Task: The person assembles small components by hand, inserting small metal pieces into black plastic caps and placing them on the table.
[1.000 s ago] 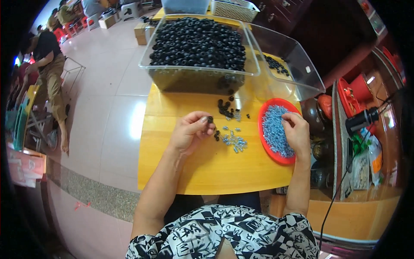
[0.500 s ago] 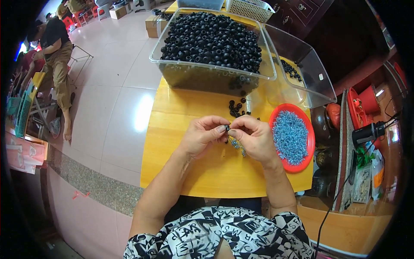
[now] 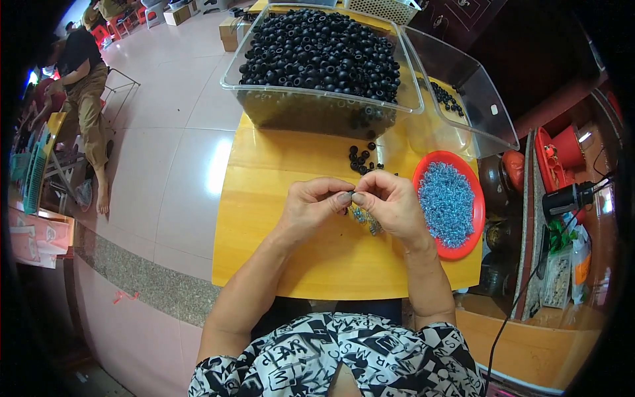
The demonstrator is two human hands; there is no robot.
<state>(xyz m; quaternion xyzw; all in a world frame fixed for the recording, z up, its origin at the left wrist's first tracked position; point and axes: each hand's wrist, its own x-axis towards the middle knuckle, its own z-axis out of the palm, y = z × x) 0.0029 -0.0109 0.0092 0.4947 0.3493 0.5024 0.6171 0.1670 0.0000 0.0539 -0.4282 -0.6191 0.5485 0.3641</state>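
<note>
My left hand (image 3: 309, 206) and my right hand (image 3: 395, 204) meet over the middle of the yellow table, each in a pinch, thumb tips touching or nearly so. Between the fingertips is a small black piece, almost wholly covered now. What the right fingers grip is too small to make out. A few small clear-blue pieces (image 3: 366, 221) lie below the fingers, partly behind my right hand. Just beyond the hands is a loose group of black, round, hollow bead-like pieces (image 3: 358, 160). To the right, a red plate (image 3: 479, 228) holds a heap of small clear-blue pieces (image 3: 446, 205).
A large clear tub (image 3: 304, 116) full of black pieces stands at the table's far side. Beside it is a clear container (image 3: 486, 135) with a few black ones. A shelf with red containers (image 3: 565, 149) and a black cable borders the right. Another person (image 3: 86, 86) is far left.
The fingertips have closed further over the small black piece, which showed more plainly before. The whole view has shifted slightly; plate and tub stay in place.
</note>
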